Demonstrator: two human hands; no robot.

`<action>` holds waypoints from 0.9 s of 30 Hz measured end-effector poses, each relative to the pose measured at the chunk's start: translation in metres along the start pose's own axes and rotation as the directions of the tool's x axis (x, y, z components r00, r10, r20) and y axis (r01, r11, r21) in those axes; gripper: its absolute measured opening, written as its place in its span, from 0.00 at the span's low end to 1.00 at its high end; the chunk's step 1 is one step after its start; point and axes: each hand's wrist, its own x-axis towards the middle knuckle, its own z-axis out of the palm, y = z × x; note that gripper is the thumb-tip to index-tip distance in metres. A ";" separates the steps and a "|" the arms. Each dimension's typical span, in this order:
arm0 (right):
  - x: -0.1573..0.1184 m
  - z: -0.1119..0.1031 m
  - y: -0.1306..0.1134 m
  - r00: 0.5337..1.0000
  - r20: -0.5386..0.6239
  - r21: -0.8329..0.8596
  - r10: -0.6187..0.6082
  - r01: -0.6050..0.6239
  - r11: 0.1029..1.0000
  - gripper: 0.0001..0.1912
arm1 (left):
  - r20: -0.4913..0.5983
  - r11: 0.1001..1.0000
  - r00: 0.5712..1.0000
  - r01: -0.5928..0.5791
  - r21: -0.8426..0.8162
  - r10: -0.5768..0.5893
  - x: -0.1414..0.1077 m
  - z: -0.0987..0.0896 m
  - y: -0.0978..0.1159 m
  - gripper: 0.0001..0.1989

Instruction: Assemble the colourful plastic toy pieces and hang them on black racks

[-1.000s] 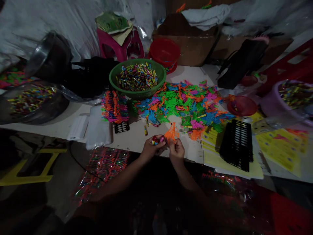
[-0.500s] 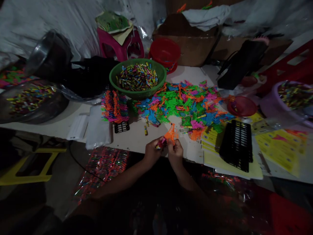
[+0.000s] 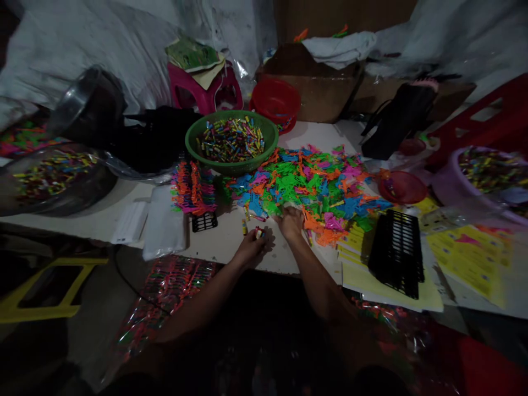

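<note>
My left hand (image 3: 249,248) is closed around small tubes with colourful wrappers (image 3: 259,234), just above the front of the table. My right hand (image 3: 292,223) reaches to the near edge of a heap of plastic toy pieces (image 3: 292,181) in green, blue, orange and pink. Its fingers look loosely apart and touch the heap; their tips are partly hidden. Beside that hand lie orange pieces (image 3: 319,228). A few loose wrapped tubes (image 3: 245,226) rest on the table between the heap and my left hand.
Behind the heap stands a green basin (image 3: 190,144) of wrapped tubes. Bundled toy pieces (image 3: 193,187) and plastic bags (image 3: 165,223) lie left. Black plastic racks (image 3: 398,250) sit on yellow cards to the right, near a red dish (image 3: 406,187) and a purple tub (image 3: 447,179).
The orange plastic piece that was between both hands is no longer held there. My right hand has moved forward to the heap; my left hand has shifted left, still closed on tubes.
</note>
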 end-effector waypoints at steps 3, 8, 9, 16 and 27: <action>-0.004 0.000 -0.003 0.999 0.036 0.042 -0.030 0.028 0.999 0.17 | -0.062 0.997 0.997 -0.043 -0.069 0.039 0.004 -0.017 0.005 0.21; -0.035 -0.039 0.017 0.988 0.084 0.349 -0.131 0.094 0.932 0.11 | -0.034 0.990 0.991 -0.129 -0.052 0.127 0.008 -0.030 0.015 0.23; -0.041 -0.046 0.018 0.983 0.103 0.430 -0.150 0.092 0.898 0.09 | 0.014 0.992 0.992 -0.121 -0.034 0.122 0.008 -0.023 0.015 0.23; -0.064 -0.048 -0.002 0.981 0.066 0.891 0.180 -0.139 0.433 0.14 | 0.175 0.995 0.982 -0.060 -0.079 0.073 -0.018 0.027 0.005 0.25; -0.077 -0.057 -0.026 0.952 0.224 0.951 0.208 -0.260 0.166 0.12 | 0.333 0.993 0.942 -0.081 0.090 0.046 -0.033 0.009 0.015 0.22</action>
